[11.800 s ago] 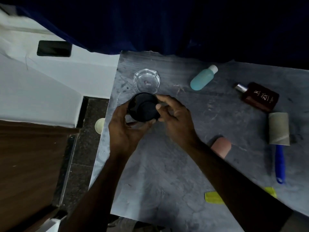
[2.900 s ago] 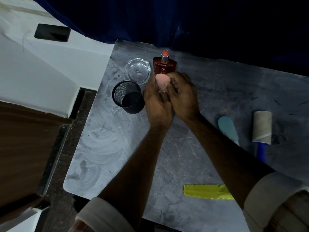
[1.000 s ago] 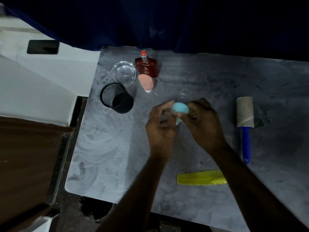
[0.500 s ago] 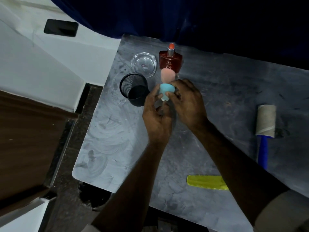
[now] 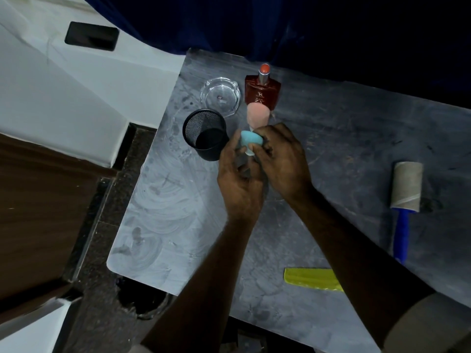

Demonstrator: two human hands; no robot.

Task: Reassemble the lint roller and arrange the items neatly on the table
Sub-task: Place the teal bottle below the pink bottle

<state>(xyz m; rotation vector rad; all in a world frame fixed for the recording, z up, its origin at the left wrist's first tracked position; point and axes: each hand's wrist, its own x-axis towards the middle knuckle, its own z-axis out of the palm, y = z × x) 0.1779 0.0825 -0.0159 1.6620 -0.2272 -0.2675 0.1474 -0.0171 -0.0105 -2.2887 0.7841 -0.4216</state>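
Note:
Both hands hold a small teal bottle (image 5: 251, 140) upside-down-looking near the table's back left; my left hand (image 5: 238, 182) cups it from below and my right hand (image 5: 281, 159) pinches its side. Just behind it stands a pink sponge (image 5: 257, 117), then a dark red perfume bottle (image 5: 262, 91). To the left sit a black mesh cup (image 5: 206, 135) and a clear glass ashtray (image 5: 220, 96). The lint roller (image 5: 406, 186) with its blue handle (image 5: 401, 235) lies at the far right. A yellow comb (image 5: 309, 278) lies near the front edge, partly under my right forearm.
The grey marble table (image 5: 165, 212) ends at the left over a dark floor strip and a brown wooden panel (image 5: 38, 212). A dark blue curtain hangs behind. A phone (image 5: 91, 39) lies on the white surface at the upper left.
Both hands have carried the teal bottle from the table's middle to the back left, in front of the pink sponge. The other items have not moved.

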